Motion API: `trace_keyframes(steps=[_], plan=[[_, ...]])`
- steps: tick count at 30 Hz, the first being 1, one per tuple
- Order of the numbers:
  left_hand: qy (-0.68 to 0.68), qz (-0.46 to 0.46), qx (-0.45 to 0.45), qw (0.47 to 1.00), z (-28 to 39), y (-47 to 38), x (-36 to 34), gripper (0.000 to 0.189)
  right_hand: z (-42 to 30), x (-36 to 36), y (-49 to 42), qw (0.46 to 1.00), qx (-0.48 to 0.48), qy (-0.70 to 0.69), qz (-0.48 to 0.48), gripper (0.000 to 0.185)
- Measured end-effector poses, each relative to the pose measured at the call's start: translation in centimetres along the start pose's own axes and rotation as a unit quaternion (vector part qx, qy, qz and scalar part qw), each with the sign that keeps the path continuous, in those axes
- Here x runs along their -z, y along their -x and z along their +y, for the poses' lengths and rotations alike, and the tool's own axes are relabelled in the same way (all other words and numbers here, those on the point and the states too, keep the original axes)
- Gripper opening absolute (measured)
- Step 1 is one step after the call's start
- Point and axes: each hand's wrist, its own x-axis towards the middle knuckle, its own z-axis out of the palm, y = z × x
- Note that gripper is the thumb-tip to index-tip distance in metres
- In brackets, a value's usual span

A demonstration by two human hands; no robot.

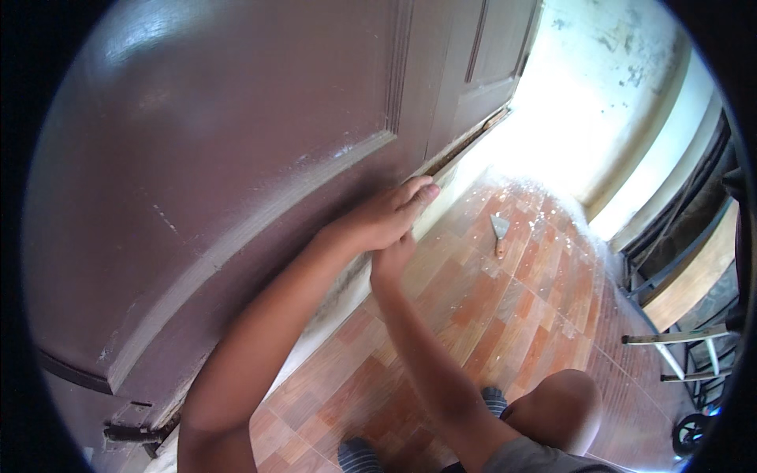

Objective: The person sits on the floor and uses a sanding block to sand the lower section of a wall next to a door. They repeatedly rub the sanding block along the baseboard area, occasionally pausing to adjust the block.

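Observation:
My left hand (390, 216) lies against the lower edge of a brown panelled wooden door (284, 88), with thumb and fingers bunched close together. Right below it is my right hand (395, 253), its fingers mostly hidden behind the left. Whether either hand grips the edge or a small tool cannot be seen. A pale raised moulding (254, 227) curves across the door, its surface lighter than the brown around it. Below the edge runs a white wall base (331, 313). Near the lower left corner sits a dark metal latch (136, 434).
A putty knife (500, 233) with a wooden handle lies on the wood-patterned tile floor (473, 307), among pale flakes. A small brown piece (497, 118) rests at the edge's far end. To the right are a metal-legged stand (680, 340) and a black wheel (692, 434).

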Motion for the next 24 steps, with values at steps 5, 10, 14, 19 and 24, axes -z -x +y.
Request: trace_keyframes(steps=[5, 10, 14, 19, 24], plan=[[-0.023, 0.001, -0.037, 0.999, -0.6, -0.9, -0.7, 0.07, 1.0, -0.6, 2.0, 0.999, -0.03, -0.042, 0.006, 0.035], [-0.019, 0.021, -0.046, 0.999, -2.0, -2.8, -0.2, 0.069, 1.8, -0.2, 0.4, 0.998, -0.053, -0.03, 0.001, 0.042], [0.01, 0.012, -0.053, 0.998, -3.0, -3.6, -0.4, 0.071, 1.7, 0.0, -0.7, 1.0, -0.014, 0.0, -0.013, 0.045], [0.018, 0.044, -0.061, 0.997, -3.0, -4.0, -0.7, 0.076, 1.3, -0.3, 0.1, 1.0, -0.031, -0.001, -0.005, 0.051], [0.017, 0.029, -0.032, 0.999, -2.5, -4.6, 0.0, 0.081, 0.3, -0.6, 0.8, 0.994, -0.079, -0.071, -0.034, 0.052]])
